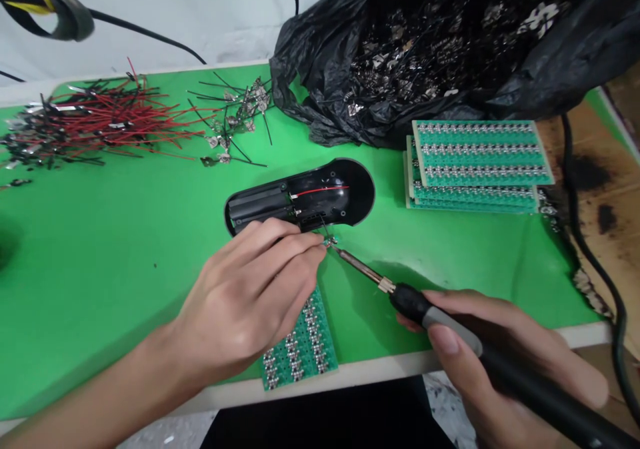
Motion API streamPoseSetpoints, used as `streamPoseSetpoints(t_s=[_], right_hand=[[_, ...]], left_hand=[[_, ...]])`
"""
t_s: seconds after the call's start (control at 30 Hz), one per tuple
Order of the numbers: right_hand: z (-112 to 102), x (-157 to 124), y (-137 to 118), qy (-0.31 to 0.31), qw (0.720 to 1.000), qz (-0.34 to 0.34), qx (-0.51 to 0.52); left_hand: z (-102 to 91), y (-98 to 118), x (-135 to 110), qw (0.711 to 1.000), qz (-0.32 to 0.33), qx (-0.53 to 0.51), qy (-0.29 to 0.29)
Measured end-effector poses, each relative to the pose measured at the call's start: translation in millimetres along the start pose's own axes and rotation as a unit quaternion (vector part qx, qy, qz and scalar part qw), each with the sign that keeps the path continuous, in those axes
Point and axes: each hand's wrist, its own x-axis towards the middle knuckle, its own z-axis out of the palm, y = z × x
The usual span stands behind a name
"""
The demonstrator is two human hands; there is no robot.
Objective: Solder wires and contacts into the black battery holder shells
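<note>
My left hand [250,289] is closed, its fingertips pinching a small green circuit board piece [331,241]. A thin dark wire runs up from that piece to a black plastic housing [359,179]. The housing lies open side up just beyond my left fingers, with a red wire [320,191] inside it; its near left edge is hidden by my hand. My right hand [480,342] grips a black and grey soldering iron [409,301], whose tip meets or nearly meets the small piece. Under my left hand lies a green circuit board panel [295,355], partly covered.
Red and black wires with metal contacts [115,119] are heaped at the left. More metal contacts with black wires [235,119] lie beside them. A black plastic bag [320,55] holds metal parts. Stacked circuit board panels [480,152] sit right, near a black cable [595,262].
</note>
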Motion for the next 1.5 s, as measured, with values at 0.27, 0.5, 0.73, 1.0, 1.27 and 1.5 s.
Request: streamPoseSetpoints(t_s=[0.27,0.5,0.73,1.0,1.27,1.5], right_hand=[[-3,4,10,-0.020,0.998,-0.052,0.015],[-7,9,19,-0.039,0.993,-0.114,0.004],[-5,11,20,-0.055,0.988,-0.141,-0.001],[-5,10,18,-0.041,0.988,-0.152,-0.007],[-2,11,19,-0.035,0.985,-0.170,0.001],[-2,6,21,-0.035,0.986,-0.160,-0.006]], left_hand=[[0.4,0,0,1.000,0.001,0.000,-0.002],[1.0,1,-2,1.000,-0.007,0.004,0.009],[1.8,6,4,0.999,-0.037,-0.001,0.023],[1.7,5,7,0.997,-0.062,-0.022,0.045],[3.7,7,10,0.994,-0.086,-0.041,0.052],[6.9,8,11,0.993,-0.086,-0.047,0.070]])
